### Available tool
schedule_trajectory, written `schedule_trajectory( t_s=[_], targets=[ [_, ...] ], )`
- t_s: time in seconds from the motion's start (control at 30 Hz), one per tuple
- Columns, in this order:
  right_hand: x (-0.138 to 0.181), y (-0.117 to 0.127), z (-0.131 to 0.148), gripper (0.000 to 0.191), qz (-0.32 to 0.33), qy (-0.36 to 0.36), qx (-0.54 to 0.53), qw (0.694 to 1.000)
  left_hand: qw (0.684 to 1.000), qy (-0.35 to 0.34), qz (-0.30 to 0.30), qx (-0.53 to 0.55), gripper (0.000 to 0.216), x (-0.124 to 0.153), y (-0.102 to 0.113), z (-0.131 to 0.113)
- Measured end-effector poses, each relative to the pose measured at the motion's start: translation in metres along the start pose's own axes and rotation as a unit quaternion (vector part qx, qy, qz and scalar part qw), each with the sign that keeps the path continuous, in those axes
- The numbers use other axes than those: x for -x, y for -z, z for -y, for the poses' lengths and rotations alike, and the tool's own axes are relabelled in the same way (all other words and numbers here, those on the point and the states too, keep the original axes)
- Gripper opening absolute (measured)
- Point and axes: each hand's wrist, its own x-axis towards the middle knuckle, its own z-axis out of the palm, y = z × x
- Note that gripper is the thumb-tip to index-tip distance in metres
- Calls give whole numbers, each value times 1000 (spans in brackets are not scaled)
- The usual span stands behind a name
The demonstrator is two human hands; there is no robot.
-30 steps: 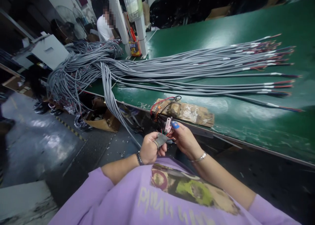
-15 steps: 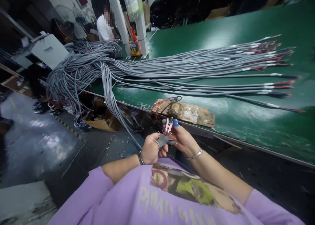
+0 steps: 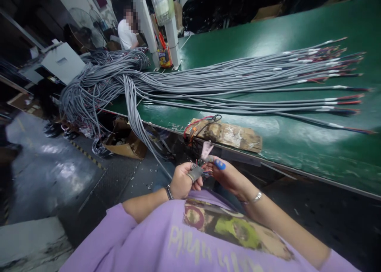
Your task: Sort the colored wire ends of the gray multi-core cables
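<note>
My left hand (image 3: pixel 182 181) is closed around the grey cables, near their stripped ends. A grey wrap (image 3: pixel 195 172) covers its thumb area. Thin coloured wires (image 3: pixel 207 169) fan out of that grip toward the right. My right hand (image 3: pixel 230 178), with a blue cover (image 3: pixel 220 164) on a fingertip, has its fingers bent together at these wires; exactly which wire they pinch is hidden. Just above the fingers stands a pale pink clip (image 3: pixel 206 149), blurred. The grey cable bundle (image 3: pixel 133 105) hangs over the table edge and runs down toward my left hand.
On the green table (image 3: pixel 297 145) lie many long grey cables (image 3: pixel 238 75), with a heap (image 3: pixel 89 85) at the left. A wooden board (image 3: pixel 238 137) with red and black leads sits at the near edge. A cardboard box (image 3: pixel 127 143) is below. Behind the posts sits a person (image 3: pixel 126 33).
My right hand has moved slightly down and right, away from the clip and onto the wire ends. My left hand has stayed nearly in place. The view has shifted a little.
</note>
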Motion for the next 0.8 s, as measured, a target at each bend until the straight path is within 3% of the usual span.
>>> schedule_trajectory(
  t_s=[0.23,0.5,0.6,0.8],
  targets=[
    [13,-8,2,36,-75,76,128,986,998,-9,47,-43,51,1,0,-3],
    [9,-5,19,29,18,110,281,953,989,39,123,-78,52,-6,8,-4],
    [7,-9,19,30,9,95,257,962,993,26,97,-55,55,-4,7,-3],
    [6,-10,2,33,-69,82,193,975,997,10,66,-25,55,-2,1,-2]
  ],
)
